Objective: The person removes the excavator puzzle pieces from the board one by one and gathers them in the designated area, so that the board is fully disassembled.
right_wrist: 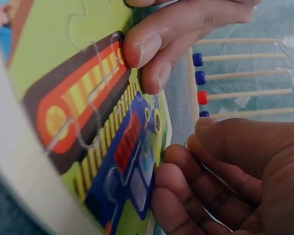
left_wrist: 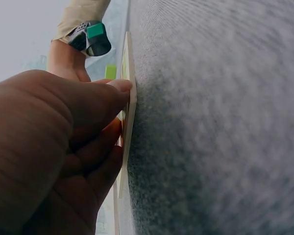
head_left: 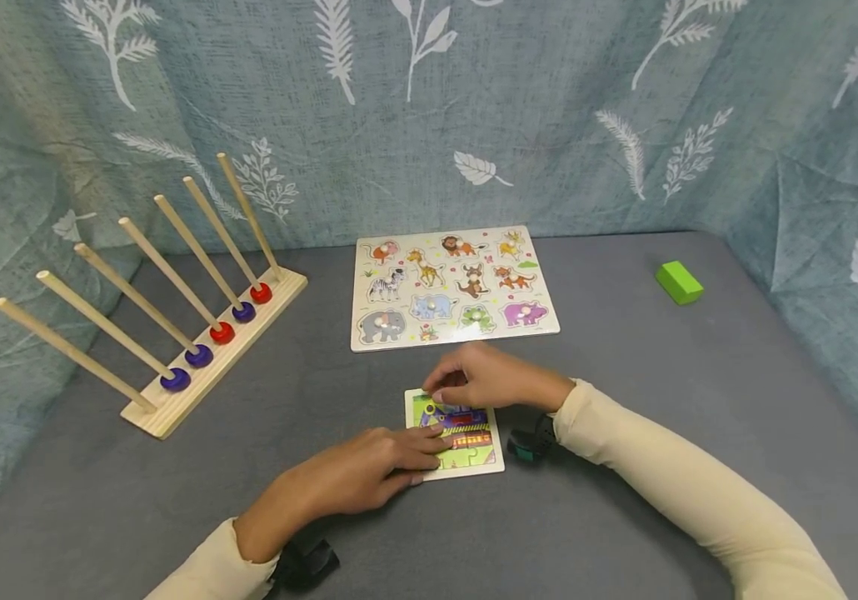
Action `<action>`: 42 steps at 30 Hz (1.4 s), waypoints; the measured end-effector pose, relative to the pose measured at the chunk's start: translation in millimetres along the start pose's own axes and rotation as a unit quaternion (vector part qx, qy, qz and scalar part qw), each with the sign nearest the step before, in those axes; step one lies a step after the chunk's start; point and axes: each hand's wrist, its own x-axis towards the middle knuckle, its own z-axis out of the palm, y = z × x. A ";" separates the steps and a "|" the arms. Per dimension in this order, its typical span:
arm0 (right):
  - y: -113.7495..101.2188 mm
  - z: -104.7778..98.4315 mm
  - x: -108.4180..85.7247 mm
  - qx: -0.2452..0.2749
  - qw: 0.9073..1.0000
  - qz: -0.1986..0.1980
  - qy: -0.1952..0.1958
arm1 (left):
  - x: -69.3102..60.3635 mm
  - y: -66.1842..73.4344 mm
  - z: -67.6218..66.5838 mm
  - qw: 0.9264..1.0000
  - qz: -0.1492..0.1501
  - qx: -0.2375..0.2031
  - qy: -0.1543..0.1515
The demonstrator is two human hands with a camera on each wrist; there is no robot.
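Note:
A small square puzzle [head_left: 477, 456] with a pale border and a blue, red and green vehicle picture lies on the grey table. My left hand [head_left: 365, 468] rests its extended fingers on the puzzle's left part; in the left wrist view the thumb of that hand [left_wrist: 54, 117] touches the board's edge [left_wrist: 129, 112]. Bent over the top edge, my right hand [head_left: 489, 377] touches the puzzle. The right wrist view shows this hand [right_wrist: 225, 171] with its fingertips at the puzzle's edge and the thumb apart from them; no piece shows between them. Pieces [right_wrist: 88, 107] sit joined together.
An animal peg puzzle [head_left: 444, 287] lies behind the small one. At the left stands a wooden rack [head_left: 212, 367] with upright rods and red and blue rings. A green block [head_left: 679, 282] lies at the back right, before a leaf-patterned cloth [head_left: 534, 108].

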 end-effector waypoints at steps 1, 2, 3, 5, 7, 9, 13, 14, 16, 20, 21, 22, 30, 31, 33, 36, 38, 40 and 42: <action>-0.3 -0.5 0.2 -0.007 1.000 -0.004 0.000 | 0.7 -0.2 0.3 1.000 0.001 0.000 0.002; -0.9 -1.0 0.6 -0.014 1.000 -0.009 0.000 | 1.3 -0.3 0.4 1.000 0.002 0.002 0.003; -1.3 -1.5 1.1 -0.020 1.000 -0.014 -0.001 | 1.8 -0.3 0.4 1.000 0.003 0.003 0.004; -2.5 -2.1 2.3 -0.028 0.999 -0.021 -0.004 | 2.2 -0.1 0.1 1.000 0.003 0.009 0.004; -3.6 -1.9 3.9 -0.029 0.999 -0.024 -0.009 | 1.8 0.3 -0.1 1.000 0.002 0.015 0.002; -4.5 -0.8 5.6 -0.032 0.999 -0.021 -0.016 | 0.8 0.8 -0.1 1.000 -0.001 0.017 -0.001; -5.5 1.5 8.0 -0.050 0.998 -0.015 -0.022 | 0.5 1.1 1.4 1.000 -0.001 0.018 -0.003; -5.7 2.0 9.0 -0.057 0.998 -0.013 -0.021 | 0.5 0.8 1.8 1.000 0.001 0.017 -0.001; -6.6 2.6 10.5 -0.070 0.997 -0.015 -0.021 | 0.7 0.3 2.7 1.000 0.006 0.015 0.004; -8.8 4.0 13.2 -0.093 0.995 -0.021 -0.020 | 0.6 -0.4 3.9 1.000 0.015 0.016 0.012; -9.1 4.3 13.6 -0.097 0.995 -0.021 -0.019 | 0.3 -0.5 3.9 1.000 0.016 0.016 0.012; -9.3 4.8 14.0 -0.101 0.995 -0.018 -0.019 | 0.0 -0.6 3.9 1.000 0.017 0.016 0.013; -14.1 7.2 14.4 -0.118 0.993 0.001 -0.016 | -0.5 -1.8 3.7 1.000 0.018 0.019 0.017; -15.0 7.4 14.4 -0.120 0.993 0.004 -0.017 | -0.5 -2.0 3.6 1.000 0.017 0.019 0.017; -16.3 8.3 14.6 -0.124 0.992 0.008 -0.019 | -0.8 -2.3 3.7 1.000 0.015 0.018 0.015; -17.3 9.5 15.2 -0.126 0.992 0.010 -0.024 | -1.2 -2.6 3.9 1.000 0.011 0.014 0.012; -17.3 10.2 15.9 -0.128 0.991 0.010 -0.026 | -1.0 -3.0 4.1 1.000 0.010 0.015 0.011; -17.7 10.3 16.3 -0.132 0.991 0.008 -0.025 | -0.8 -3.1 4.2 1.000 0.012 0.016 0.011; -18.4 10.2 16.9 -0.137 0.990 0.004 -0.024 | -0.5 -3.2 4.2 1.000 0.015 0.017 0.012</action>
